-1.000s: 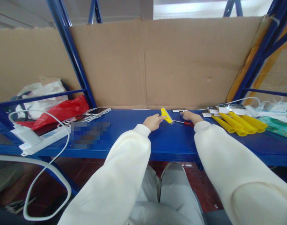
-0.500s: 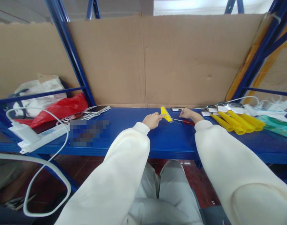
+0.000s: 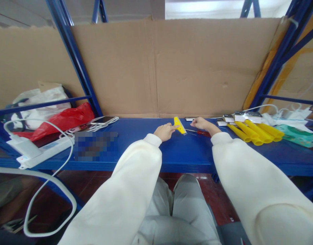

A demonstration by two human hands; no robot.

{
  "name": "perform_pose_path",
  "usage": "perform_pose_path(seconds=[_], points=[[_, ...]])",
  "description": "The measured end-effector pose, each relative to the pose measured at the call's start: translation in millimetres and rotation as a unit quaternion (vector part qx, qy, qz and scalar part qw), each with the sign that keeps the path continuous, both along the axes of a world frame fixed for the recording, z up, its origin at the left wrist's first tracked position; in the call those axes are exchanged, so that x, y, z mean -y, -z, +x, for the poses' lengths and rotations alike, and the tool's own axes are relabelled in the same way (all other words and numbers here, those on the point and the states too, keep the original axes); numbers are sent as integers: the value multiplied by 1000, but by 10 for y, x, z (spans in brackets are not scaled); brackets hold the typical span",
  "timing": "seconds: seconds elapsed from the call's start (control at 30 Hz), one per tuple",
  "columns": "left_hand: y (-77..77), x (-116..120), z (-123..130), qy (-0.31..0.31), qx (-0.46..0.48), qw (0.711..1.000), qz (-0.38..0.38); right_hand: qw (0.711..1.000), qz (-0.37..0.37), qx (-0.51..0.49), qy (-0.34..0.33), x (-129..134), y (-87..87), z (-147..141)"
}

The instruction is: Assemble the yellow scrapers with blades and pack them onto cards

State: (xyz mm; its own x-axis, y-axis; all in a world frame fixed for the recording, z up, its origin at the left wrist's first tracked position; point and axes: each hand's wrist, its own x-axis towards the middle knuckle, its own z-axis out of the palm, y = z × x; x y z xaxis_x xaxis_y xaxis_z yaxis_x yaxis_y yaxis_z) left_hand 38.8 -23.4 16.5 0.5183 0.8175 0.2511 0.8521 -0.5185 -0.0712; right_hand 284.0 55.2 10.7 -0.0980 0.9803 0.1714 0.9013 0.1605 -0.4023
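Note:
My left hand [image 3: 164, 132] is closed on a yellow scraper head [image 3: 180, 125], its metal blade edge facing right, held just above the blue shelf. To its right, my right hand [image 3: 201, 124] has its fingers pinched together. Whatever sits between those fingertips, if anything, is too small to make out. Below the right hand lies a screwdriver [image 3: 203, 133] with a red handle, its thin shaft pointing left towards the scraper head. Behind the right fingertips, a small dark and white flat pack [image 3: 189, 119] rests near the cardboard.
Yellow tubular handles [image 3: 257, 133] and small boxes [image 3: 248, 116] lie at the right, beside a green packet [image 3: 296, 135]. At the left are a phone [image 3: 104, 120] with white cables, a red bag [image 3: 66, 119] and a power strip [image 3: 45, 153]. Cardboard [image 3: 156, 68] closes the back.
My right hand has shifted slightly left, its fingertips nearer the scraper head. The left hand keeps its hold on the scraper head. The whole view has moved a little.

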Motion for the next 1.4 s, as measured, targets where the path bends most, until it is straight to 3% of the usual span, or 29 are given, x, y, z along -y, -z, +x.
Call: perform_pose_path(seconds=[0.17, 0.4, 0.53, 1.2, 1.4], points=[[7, -21, 6, 19, 6, 1000, 5, 981, 63, -157, -99, 185, -36, -279], [36, -60, 4, 33, 26, 999, 15, 948, 171, -166, -209, 78, 163, -400], [33, -58, 3, 34, 32, 999, 12, 942, 178, -153, -238, 21, 204, -367], [34, -51, -3, 22, 27, 999, 11, 960, 180, -99, -188, 62, 257, -411], [30, -42, -2, 24, 10, 1000, 12, 963, 193, -44, -180, 95, 245, -408]])
